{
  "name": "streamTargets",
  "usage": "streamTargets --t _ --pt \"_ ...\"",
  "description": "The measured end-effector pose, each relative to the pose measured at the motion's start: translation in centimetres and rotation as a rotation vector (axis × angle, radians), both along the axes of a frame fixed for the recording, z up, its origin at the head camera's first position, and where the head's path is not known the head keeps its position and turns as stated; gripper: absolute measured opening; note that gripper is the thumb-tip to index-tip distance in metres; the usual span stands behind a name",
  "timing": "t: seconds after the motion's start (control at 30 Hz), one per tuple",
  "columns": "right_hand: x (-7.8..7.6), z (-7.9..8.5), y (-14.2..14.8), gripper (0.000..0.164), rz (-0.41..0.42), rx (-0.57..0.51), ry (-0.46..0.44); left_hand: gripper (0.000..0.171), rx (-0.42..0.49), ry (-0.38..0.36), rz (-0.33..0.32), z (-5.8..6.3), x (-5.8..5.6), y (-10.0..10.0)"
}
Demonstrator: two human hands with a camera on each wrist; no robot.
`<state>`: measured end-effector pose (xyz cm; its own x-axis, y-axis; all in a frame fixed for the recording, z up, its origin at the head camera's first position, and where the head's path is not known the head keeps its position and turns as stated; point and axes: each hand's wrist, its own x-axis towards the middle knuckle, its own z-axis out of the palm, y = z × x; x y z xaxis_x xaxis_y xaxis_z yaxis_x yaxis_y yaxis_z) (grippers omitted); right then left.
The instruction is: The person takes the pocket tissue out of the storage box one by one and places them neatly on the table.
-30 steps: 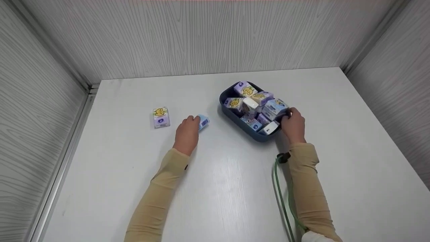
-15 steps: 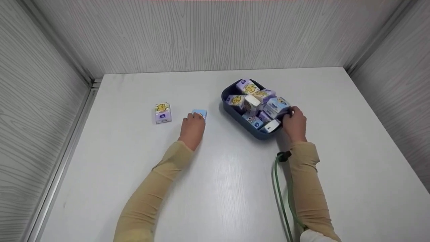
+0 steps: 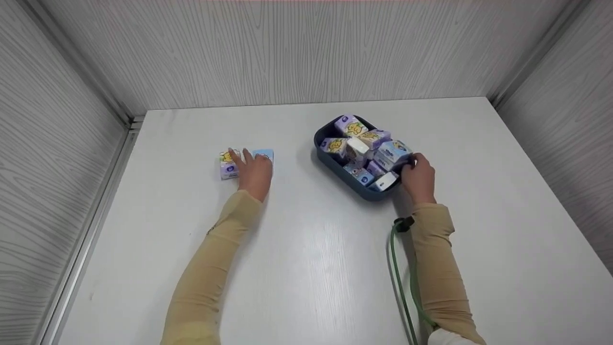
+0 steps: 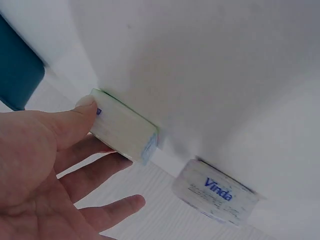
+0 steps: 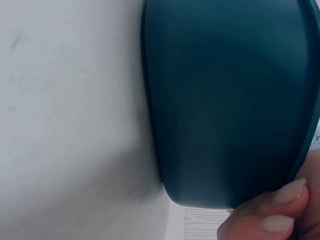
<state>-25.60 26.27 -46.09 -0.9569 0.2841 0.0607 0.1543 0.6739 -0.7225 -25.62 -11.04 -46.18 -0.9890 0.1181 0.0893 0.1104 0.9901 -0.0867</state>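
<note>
My left hand pinches a light-blue tissue pack between thumb and fingers, over the table's left half. In the left wrist view the thumb lies on one end of that pack and the other fingers spread out below it. A purple-and-yellow tissue pack lies just left of it, partly behind the fingers; its Vinda lettering shows in the left wrist view. My right hand grips the rim of a dark blue tub at its right corner, with fingers curled over the edge.
Several purple and blue tissue packs fill the tub, piled to its rim. A green cable runs along the right forearm from a black clip. Grey wood-grain panels enclose the white table at the back and sides.
My left hand has moved left with the blue pack, bringing it beside the purple pack and turning it straighter; its fingers have spread. The right hand stays on the tub.
</note>
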Motion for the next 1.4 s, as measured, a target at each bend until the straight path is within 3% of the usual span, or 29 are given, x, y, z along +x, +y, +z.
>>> streamTargets --t 0.33,0.77,0.97,1.4 --pt "0.0 0.1 0.1 0.041 0.002 -0.008 -0.01 0.029 0.179 -0.033 0.086 -0.1 -0.4 -2.5" --pt "0.2 0.2 0.1 0.04 0.007 -0.015 -0.005 0.03 0.283 -0.027 0.003 0.1 -0.7 -5.1" --pt "0.2 0.2 0.1 0.041 0.01 -0.008 -0.003 0.028 0.329 -0.042 -0.002 -0.2 -0.6 -5.9" --pt "0.3 0.4 0.1 0.041 0.013 -0.017 -0.013 0.041 0.239 -0.013 0.0 0.1 -0.4 -5.2"
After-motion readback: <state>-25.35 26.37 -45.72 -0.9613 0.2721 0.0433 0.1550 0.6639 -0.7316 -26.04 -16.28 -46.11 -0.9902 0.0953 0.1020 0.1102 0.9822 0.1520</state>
